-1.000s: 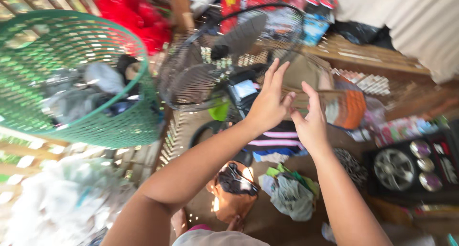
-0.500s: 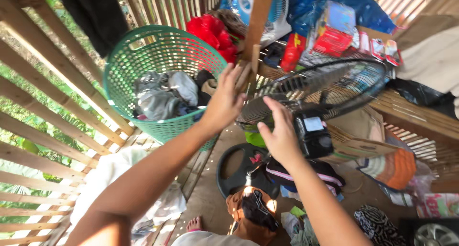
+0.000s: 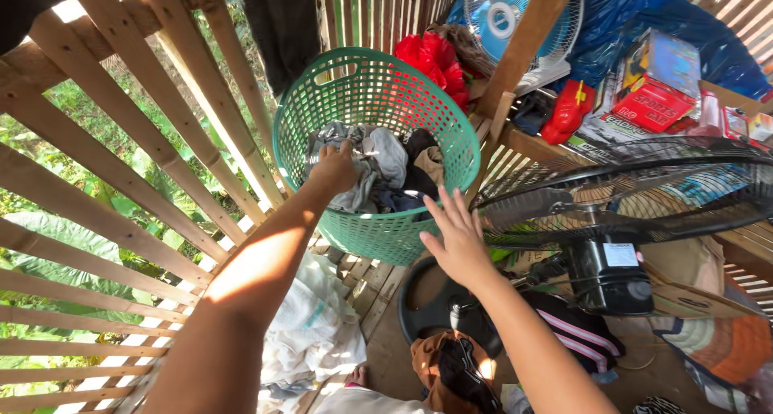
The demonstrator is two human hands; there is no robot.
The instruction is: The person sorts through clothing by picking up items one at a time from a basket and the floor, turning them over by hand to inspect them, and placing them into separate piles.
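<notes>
- Two hands have shifted since half a second ago: the left hand (image 3: 334,168), which was raised in front of the green basket (image 3: 451,152), is now down inside it, and the right hand (image 3: 459,238) has dropped from the fan guard to just beside the basket's near wall.
- Left fingers are curled into the grey cloth (image 3: 378,160) on top of the pile; whether they have closed fully on it cannot be told from this angle.
- Right fingers are spread and straight, palm down, holding nothing, close to the basket's side.
- Judged from this, the reach has ended and the hold on the clothes is starting.
- The basket sits against the wooden slat wall (image 3: 121,196), tilted toward the person, a perforated plastic tub about half full of crumpled grey, dark and tan garments.
- The black fan cage (image 3: 644,192) lies to the right, and white cloths (image 3: 310,333) are heaped on the floor below.
</notes>
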